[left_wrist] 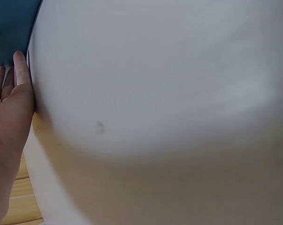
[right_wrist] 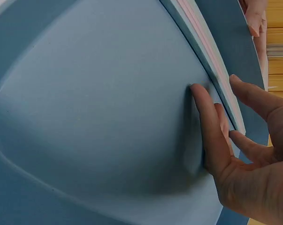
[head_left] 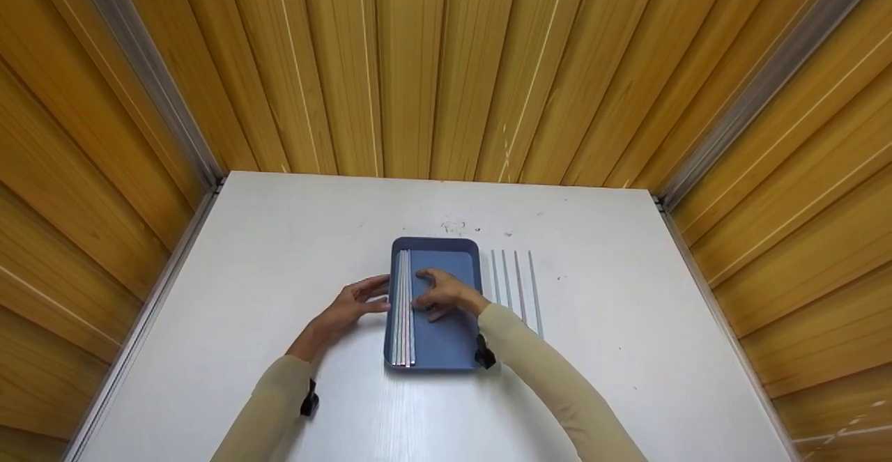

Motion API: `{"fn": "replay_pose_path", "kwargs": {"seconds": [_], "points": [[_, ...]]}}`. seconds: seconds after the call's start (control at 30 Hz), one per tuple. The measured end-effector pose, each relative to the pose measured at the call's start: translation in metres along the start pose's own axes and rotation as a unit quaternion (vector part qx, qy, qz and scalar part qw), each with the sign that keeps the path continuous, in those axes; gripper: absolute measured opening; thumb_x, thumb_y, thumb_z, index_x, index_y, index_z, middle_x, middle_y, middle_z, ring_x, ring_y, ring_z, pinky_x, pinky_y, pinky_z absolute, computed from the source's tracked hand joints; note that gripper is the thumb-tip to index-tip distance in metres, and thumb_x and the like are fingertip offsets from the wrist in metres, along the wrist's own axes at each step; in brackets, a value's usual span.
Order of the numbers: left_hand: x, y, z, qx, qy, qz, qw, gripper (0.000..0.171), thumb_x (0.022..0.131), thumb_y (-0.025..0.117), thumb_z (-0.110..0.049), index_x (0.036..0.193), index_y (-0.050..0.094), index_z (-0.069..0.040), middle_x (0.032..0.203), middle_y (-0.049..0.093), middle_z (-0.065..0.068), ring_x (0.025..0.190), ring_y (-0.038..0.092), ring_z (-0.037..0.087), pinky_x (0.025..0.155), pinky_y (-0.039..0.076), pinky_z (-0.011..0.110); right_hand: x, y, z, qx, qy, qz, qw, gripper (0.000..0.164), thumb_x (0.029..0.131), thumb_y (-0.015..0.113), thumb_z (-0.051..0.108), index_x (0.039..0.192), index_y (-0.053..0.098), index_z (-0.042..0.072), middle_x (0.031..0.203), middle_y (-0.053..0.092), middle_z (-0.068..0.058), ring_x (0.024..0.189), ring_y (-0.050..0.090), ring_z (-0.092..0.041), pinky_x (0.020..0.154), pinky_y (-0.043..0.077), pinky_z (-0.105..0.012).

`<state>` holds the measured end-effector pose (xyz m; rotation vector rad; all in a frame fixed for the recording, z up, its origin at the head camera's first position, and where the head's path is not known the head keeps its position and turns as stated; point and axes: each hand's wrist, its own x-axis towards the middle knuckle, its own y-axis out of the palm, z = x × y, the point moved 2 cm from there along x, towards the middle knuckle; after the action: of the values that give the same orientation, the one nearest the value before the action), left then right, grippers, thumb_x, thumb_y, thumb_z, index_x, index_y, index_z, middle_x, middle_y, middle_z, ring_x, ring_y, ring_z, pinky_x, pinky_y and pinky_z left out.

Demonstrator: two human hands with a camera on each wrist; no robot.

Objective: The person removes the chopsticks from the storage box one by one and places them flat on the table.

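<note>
A blue rectangular tray [head_left: 449,347] lies lengthwise on the white table. Along its left inner side runs a row of long, thin sticks [head_left: 403,322], pale with some pink and shaped like chopsticks. My left hand [head_left: 348,309] is at the tray's left wall, its fingers extended along the outside and the thumb near the rim. Inside the tray is my right hand [head_left: 446,295], with loosely spread fingers. In the right wrist view its fingertips [right_wrist: 199,91] are close beside the row of sticks [right_wrist: 211,51], and nothing shows gripped between them.
To the right of the tray, several similar loose sticks [head_left: 518,281] lie spaced apart and roughly parallel, partly behind the right sleeve [head_left: 550,371]. Dark marks [head_left: 454,228] dot the table beyond the tray. Wood-patterned panels [head_left: 411,65] enclose the table's back and sides.
</note>
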<state>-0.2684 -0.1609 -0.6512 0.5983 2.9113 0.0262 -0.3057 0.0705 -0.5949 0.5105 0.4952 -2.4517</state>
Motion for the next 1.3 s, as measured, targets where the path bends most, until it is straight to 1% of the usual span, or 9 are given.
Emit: {"fn": "replay_pose_path", "kwargs": {"seconds": [0.13,0.3,0.37,0.53,0.63,0.77,1.03,1.17,1.3], "points": [[0.0,-0.001,-0.001,0.004,0.013,0.005,0.9999,0.072,0.094,0.075,-0.012,0.156,0.039,-0.004,0.157,0.047,0.02,0.15,0.04,0.036,0.122,0.038,0.043,0.0,0.005,-0.001,-0.04,-0.008,-0.022,0.999,0.084,0.084,0.082,0.004,0.155,0.038,0.007,0.087,0.057,-0.006,0.067,0.063,-0.018,0.066,0.065,-0.042],[-0.001,-0.001,-0.002,-0.003,0.028,0.023,0.9993,0.071,0.095,0.071,-0.007,0.157,0.036,-0.001,0.158,0.043,0.024,0.15,0.037,0.039,0.121,0.039,0.039,-0.002,0.012,0.0,-0.081,-0.01,-0.051,0.995,0.086,0.08,0.087,0.005,0.153,0.041,0.011,0.111,0.055,-0.018,0.067,0.066,-0.021,0.063,0.064,-0.042],[-0.001,-0.001,-0.003,-0.008,0.028,0.022,0.9993,0.072,0.094,0.071,-0.005,0.157,0.036,-0.001,0.159,0.042,0.024,0.151,0.037,0.038,0.121,0.039,0.037,-0.002,0.012,0.001,-0.084,-0.009,-0.054,0.995,0.087,0.079,0.086,0.002,0.153,0.042,0.012,0.113,0.054,-0.019,0.068,0.067,-0.022,0.063,0.064,-0.042],[-0.002,0.0,-0.003,-0.017,0.021,0.009,0.9996,0.074,0.092,0.074,-0.006,0.156,0.037,-0.001,0.158,0.044,0.023,0.15,0.039,0.037,0.12,0.04,0.036,0.0,0.009,0.0,-0.046,0.002,-0.031,0.998,0.087,0.08,0.082,-0.006,0.154,0.04,0.013,0.085,0.053,-0.007,0.061,0.066,-0.018,0.061,0.064,-0.04],[-0.002,0.0,-0.003,-0.018,0.019,0.004,0.9996,0.074,0.092,0.075,-0.006,0.156,0.038,-0.001,0.157,0.045,0.023,0.15,0.039,0.037,0.12,0.041,0.036,0.001,0.006,-0.002,-0.035,0.009,-0.018,0.999,0.085,0.082,0.08,-0.006,0.155,0.039,0.013,0.077,0.055,-0.005,0.058,0.065,-0.017,0.06,0.064,-0.038],[-0.002,0.001,-0.003,-0.017,0.019,0.005,0.9997,0.074,0.092,0.075,-0.006,0.156,0.038,0.0,0.157,0.045,0.023,0.149,0.041,0.036,0.119,0.042,0.035,0.0,0.006,-0.002,-0.043,0.013,-0.024,0.999,0.088,0.08,0.081,-0.006,0.155,0.039,0.014,0.081,0.054,-0.006,0.06,0.065,-0.019,0.062,0.064,-0.039],[-0.002,0.002,-0.001,-0.021,0.011,0.001,0.9997,0.074,0.092,0.075,-0.006,0.156,0.039,-0.002,0.157,0.046,0.022,0.149,0.041,0.034,0.119,0.041,0.036,0.002,0.006,-0.002,-0.017,0.03,-0.028,0.999,0.093,0.074,0.075,-0.021,0.153,0.042,0.014,0.102,0.055,-0.018,0.077,0.072,-0.031,0.067,0.065,-0.042],[-0.002,0.001,0.0,-0.011,0.01,0.002,0.9999,0.074,0.093,0.075,-0.01,0.156,0.038,-0.003,0.157,0.047,0.02,0.149,0.041,0.034,0.12,0.04,0.038,0.003,0.003,-0.001,-0.012,0.033,-0.005,0.999,0.09,0.078,0.071,-0.02,0.155,0.038,0.012,0.094,0.058,-0.014,0.072,0.069,-0.026,0.069,0.065,-0.044],[-0.001,0.0,0.0,-0.018,0.01,-0.002,0.9998,0.073,0.093,0.075,-0.007,0.156,0.039,-0.002,0.157,0.046,0.021,0.149,0.041,0.035,0.12,0.041,0.038,0.003,-0.005,0.002,-0.008,0.038,0.022,0.999,0.086,0.083,0.067,-0.016,0.158,0.033,0.01,0.089,0.059,-0.01,0.069,0.064,-0.022,0.07,0.065,-0.044]]}}
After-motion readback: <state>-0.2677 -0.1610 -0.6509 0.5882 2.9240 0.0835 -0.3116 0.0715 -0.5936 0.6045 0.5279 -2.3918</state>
